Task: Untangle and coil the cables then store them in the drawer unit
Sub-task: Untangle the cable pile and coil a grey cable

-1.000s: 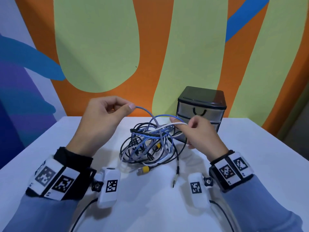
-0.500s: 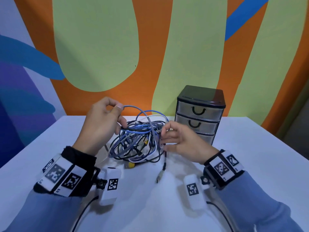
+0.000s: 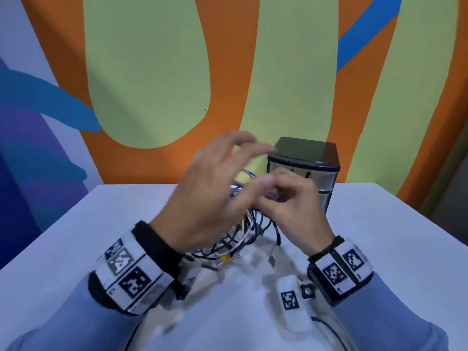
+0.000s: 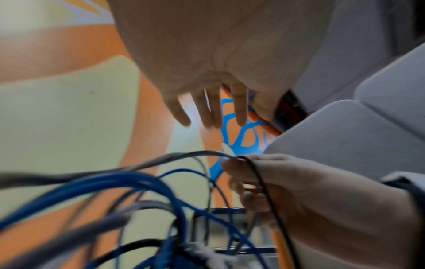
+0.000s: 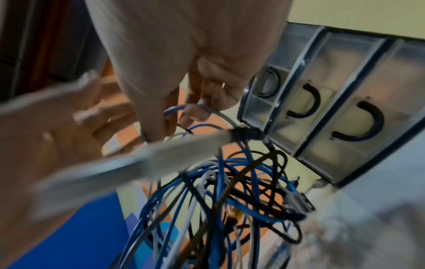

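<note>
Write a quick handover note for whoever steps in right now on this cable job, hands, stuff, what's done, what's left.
Left hand: fingers spread, raised above the cable tangle, holding nothing.
Right hand: pinches cable strands at the top of the tangle, lifting them.
The tangle of blue, white and black cables is over the white table, in front of the drawer unit.
The unit's three drawers are all closed.
Done: nothing separated or coiled yet.
Left: untangle, coil each cable, open a drawer, store them.

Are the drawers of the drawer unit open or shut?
Shut. On the drawer unit, all three drawer fronts sit flush in the frame, handles forward, in the right wrist view.
</note>
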`<state>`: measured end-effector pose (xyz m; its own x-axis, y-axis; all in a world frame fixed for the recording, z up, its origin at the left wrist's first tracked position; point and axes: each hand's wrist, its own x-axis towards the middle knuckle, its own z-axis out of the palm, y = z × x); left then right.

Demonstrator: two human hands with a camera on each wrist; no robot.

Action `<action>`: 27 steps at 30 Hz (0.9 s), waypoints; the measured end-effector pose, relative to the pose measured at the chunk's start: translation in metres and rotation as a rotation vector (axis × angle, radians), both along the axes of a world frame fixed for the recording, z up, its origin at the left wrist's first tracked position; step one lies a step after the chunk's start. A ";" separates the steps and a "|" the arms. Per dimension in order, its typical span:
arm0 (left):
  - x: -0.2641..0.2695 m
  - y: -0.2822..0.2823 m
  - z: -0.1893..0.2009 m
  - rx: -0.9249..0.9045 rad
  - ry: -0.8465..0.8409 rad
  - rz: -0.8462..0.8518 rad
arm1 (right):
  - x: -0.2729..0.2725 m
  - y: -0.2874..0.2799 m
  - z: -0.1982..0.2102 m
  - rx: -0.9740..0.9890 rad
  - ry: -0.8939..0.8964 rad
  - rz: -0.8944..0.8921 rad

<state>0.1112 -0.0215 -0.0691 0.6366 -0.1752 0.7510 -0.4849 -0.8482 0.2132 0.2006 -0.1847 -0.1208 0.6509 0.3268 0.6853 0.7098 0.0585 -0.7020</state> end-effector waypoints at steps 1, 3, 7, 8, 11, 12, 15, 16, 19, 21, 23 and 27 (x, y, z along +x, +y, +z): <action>0.001 -0.011 0.001 0.035 0.105 -0.071 | -0.001 -0.001 0.001 -0.006 0.005 0.045; 0.007 -0.022 0.001 0.001 0.277 -0.107 | -0.002 -0.006 0.002 0.008 0.044 0.097; 0.015 -0.013 0.006 -0.076 0.337 -0.133 | -0.001 -0.008 0.008 0.101 0.037 0.099; 0.015 -0.009 0.007 -0.087 0.333 -0.131 | 0.000 -0.008 0.009 0.115 0.035 0.099; 0.017 -0.001 0.004 -0.179 0.292 -0.135 | 0.001 -0.006 0.010 0.083 0.013 0.076; 0.017 0.001 0.002 -0.235 0.280 -0.137 | 0.000 -0.005 0.010 0.075 0.008 0.077; 0.014 0.006 -0.003 -0.426 0.246 -0.123 | -0.005 -0.005 0.013 0.059 0.012 0.131; 0.015 0.008 -0.005 -0.476 0.231 -0.118 | -0.005 -0.006 0.013 0.045 0.022 0.142; 0.016 0.012 -0.002 -0.573 0.262 -0.108 | -0.008 -0.006 0.014 0.024 0.031 0.135; 0.015 0.019 0.002 -0.487 0.339 -0.060 | -0.009 -0.004 0.013 0.081 0.013 0.059; 0.013 0.031 0.002 -0.287 0.460 0.038 | -0.006 -0.006 0.016 0.193 -0.016 -0.051; 0.017 0.066 -0.011 -0.033 0.611 0.298 | 0.003 -0.021 0.029 0.543 0.086 -0.090</action>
<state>0.1286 0.0444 -0.0804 0.9657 0.0905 0.2432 -0.0155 -0.9154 0.4022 0.2036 -0.2058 -0.0922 0.7206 -0.1179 0.6833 0.6704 0.3701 -0.6431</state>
